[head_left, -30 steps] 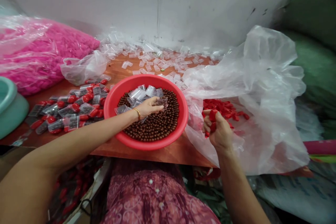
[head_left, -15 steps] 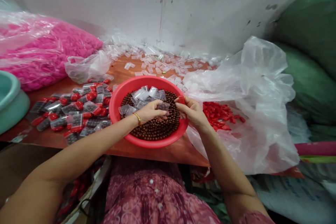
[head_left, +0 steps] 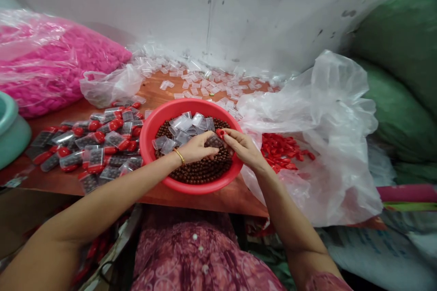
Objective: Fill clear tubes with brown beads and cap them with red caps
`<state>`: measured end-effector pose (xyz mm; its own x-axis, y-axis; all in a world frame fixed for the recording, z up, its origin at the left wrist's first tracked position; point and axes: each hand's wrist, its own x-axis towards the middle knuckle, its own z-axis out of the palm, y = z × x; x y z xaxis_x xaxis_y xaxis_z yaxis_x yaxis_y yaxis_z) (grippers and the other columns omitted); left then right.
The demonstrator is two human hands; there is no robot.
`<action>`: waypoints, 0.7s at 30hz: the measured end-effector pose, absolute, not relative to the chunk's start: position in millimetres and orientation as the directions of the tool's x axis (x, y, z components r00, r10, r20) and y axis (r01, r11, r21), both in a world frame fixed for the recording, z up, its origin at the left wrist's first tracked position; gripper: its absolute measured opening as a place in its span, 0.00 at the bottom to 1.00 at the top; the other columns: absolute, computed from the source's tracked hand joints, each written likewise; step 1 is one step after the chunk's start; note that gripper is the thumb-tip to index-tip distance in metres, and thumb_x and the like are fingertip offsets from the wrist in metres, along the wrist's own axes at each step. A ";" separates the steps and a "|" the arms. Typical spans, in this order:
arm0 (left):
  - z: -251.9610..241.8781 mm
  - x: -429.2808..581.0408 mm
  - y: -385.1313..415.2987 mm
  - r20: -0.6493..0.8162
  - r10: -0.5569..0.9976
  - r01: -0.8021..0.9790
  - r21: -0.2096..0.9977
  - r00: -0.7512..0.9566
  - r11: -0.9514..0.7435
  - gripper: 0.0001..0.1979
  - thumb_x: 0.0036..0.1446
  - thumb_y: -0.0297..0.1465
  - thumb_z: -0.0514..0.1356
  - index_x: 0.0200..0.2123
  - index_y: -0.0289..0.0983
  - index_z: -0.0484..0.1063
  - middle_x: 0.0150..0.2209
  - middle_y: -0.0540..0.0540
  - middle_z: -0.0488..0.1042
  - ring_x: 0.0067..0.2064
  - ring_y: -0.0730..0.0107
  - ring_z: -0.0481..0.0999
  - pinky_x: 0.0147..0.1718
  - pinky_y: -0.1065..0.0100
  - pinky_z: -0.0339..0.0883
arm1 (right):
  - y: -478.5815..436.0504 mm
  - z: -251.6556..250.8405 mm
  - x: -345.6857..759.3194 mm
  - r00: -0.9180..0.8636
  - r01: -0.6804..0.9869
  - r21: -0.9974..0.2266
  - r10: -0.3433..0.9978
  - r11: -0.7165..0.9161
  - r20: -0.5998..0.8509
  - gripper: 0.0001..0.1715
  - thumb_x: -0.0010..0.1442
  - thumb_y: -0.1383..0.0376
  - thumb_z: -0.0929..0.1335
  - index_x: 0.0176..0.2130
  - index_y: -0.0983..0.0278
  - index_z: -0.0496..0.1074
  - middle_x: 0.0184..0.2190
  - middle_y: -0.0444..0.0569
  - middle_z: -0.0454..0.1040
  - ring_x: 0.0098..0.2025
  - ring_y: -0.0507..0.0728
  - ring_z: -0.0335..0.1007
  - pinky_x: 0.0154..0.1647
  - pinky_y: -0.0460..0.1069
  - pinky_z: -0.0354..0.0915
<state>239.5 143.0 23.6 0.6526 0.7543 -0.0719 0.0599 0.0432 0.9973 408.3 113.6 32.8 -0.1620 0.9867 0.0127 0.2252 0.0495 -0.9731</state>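
Observation:
Over the red basin (head_left: 150, 168), my left hand (head_left: 198, 146) is closed around a small clear plastic case (head_left: 213, 142) with dark beads inside. My right hand (head_left: 243, 145) pinches a red cap (head_left: 221, 133) at the far end of that case; whether the cap is seated on it I cannot tell. Strings of brown beads (head_left: 194, 173) lie coiled in the basin below both hands. On top of them, left of my fingers, rest several clear plastic cases (head_left: 180, 122).
Filled cases with red caps (head_left: 99, 141) are heaped left of the basin. Red caps (head_left: 285, 150) lie on a clear plastic bag (head_left: 327, 145) at the right. Loose clear cases (head_left: 205, 82) line the wall. A bag of pink pieces (head_left: 61, 63) and a teal tub (head_left: 13, 132) stand left.
My right hand has moved left from the basin's right rim, bringing the red cap against the case. My left hand still holds the case in nearly the same place.

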 end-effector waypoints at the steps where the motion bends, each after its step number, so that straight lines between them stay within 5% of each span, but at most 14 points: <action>1: 24.0 239.7 141.9 -0.088 0.744 0.074 0.996 0.663 0.052 0.10 0.46 0.27 0.59 0.33 0.35 0.62 0.26 0.56 0.66 0.25 0.79 0.68 0.27 0.74 0.65 | 111.6 33.3 407.7 -0.159 0.249 -0.964 0.986 0.097 0.058 0.21 0.54 0.54 0.65 0.42 0.64 0.71 0.24 0.42 0.66 0.22 0.48 0.58 0.23 0.45 0.56; 8: 28.9 240.7 139.2 -0.123 0.748 0.137 0.990 0.652 0.044 0.10 0.48 0.26 0.56 0.35 0.35 0.61 0.23 0.57 0.65 0.21 0.81 0.66 0.21 0.77 0.62 | 104.8 30.4 401.8 -0.118 0.182 -0.978 0.990 0.101 0.080 0.25 0.57 0.49 0.63 0.46 0.64 0.65 0.15 0.35 0.56 0.15 0.46 0.49 0.16 0.43 0.48; 12: 29.1 240.4 139.6 -0.107 0.745 0.118 0.992 0.658 0.037 0.10 0.46 0.26 0.57 0.34 0.35 0.60 0.24 0.57 0.64 0.22 0.82 0.65 0.21 0.77 0.62 | 107.8 23.1 401.0 -0.123 0.194 -0.967 0.982 0.165 0.143 0.24 0.55 0.47 0.65 0.41 0.63 0.65 0.16 0.35 0.59 0.15 0.46 0.52 0.15 0.43 0.50; 16: 27.0 240.3 139.7 -0.044 0.734 0.099 0.995 0.677 -0.033 0.11 0.46 0.28 0.58 0.35 0.35 0.62 0.25 0.57 0.63 0.22 0.81 0.63 0.22 0.75 0.61 | 108.8 15.8 404.2 -0.097 0.386 -0.878 0.959 0.283 0.267 0.22 0.60 0.49 0.61 0.42 0.63 0.70 0.21 0.42 0.69 0.21 0.49 0.64 0.21 0.44 0.61; 21: 23.8 241.6 139.3 0.068 0.785 0.163 0.964 0.616 -0.212 0.09 0.46 0.30 0.58 0.33 0.34 0.65 0.26 0.54 0.65 0.28 0.78 0.63 0.29 0.73 0.60 | 102.5 15.9 403.2 -0.138 0.618 -0.686 0.912 0.384 0.387 0.23 0.63 0.55 0.58 0.48 0.63 0.72 0.41 0.49 0.78 0.40 0.55 0.75 0.40 0.49 0.70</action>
